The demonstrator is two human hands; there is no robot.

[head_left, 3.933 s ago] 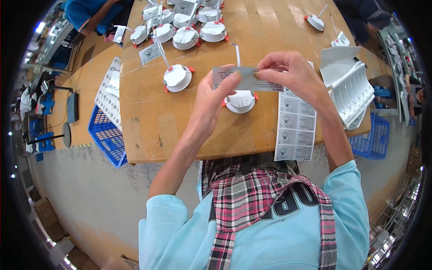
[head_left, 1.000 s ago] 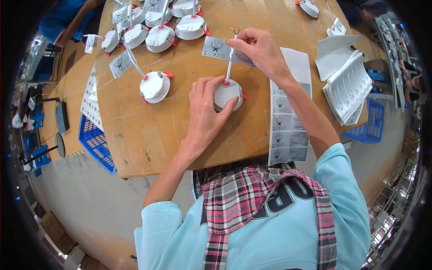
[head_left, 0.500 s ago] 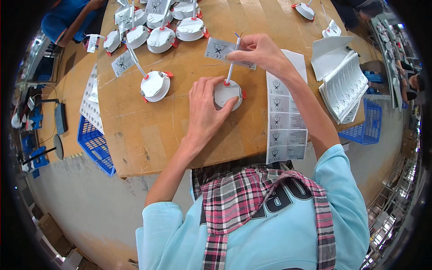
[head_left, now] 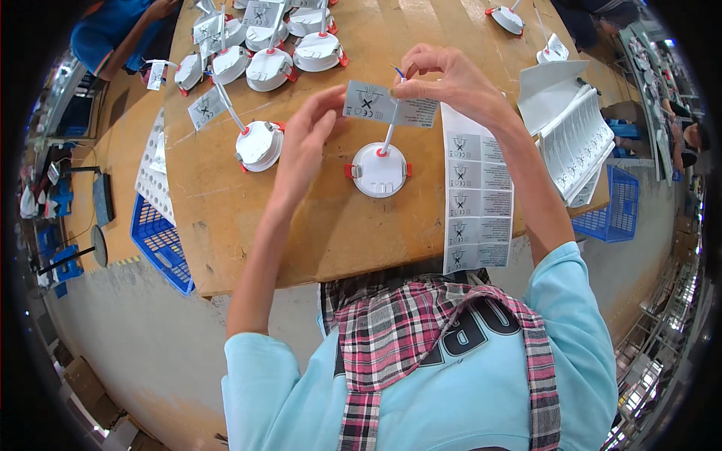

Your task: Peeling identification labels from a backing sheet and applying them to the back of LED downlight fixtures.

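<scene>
A round white downlight point(head_left: 380, 178) with red spring clips rests on the table in front of me, its white cable point(head_left: 389, 138) rising from a red grommet. My right hand point(head_left: 444, 84) pinches a silver printed label point(head_left: 367, 101) against the upper end of this cable, where a blue wire end sticks out. The label spreads to both sides of the cable. My left hand point(head_left: 301, 150) is off the lamp, fingers parted and empty, its fingertips close to the label's left edge. Left of it stands another downlight point(head_left: 259, 146) with a label on its cable.
Several labelled downlights point(head_left: 267, 70) crowd the table's far left. A label sheet point(head_left: 470, 195) lies by my right forearm, and a stack of label sheets point(head_left: 575, 143) sits further right. Blue crates point(head_left: 162, 244) stand beyond the table's edges. A co-worker's arm point(head_left: 135, 37) shows far left.
My left hand has let go of the downlight and moved up and left toward the label's edge. The right hand still pinches the label at the cable, now turned more squarely into view.
</scene>
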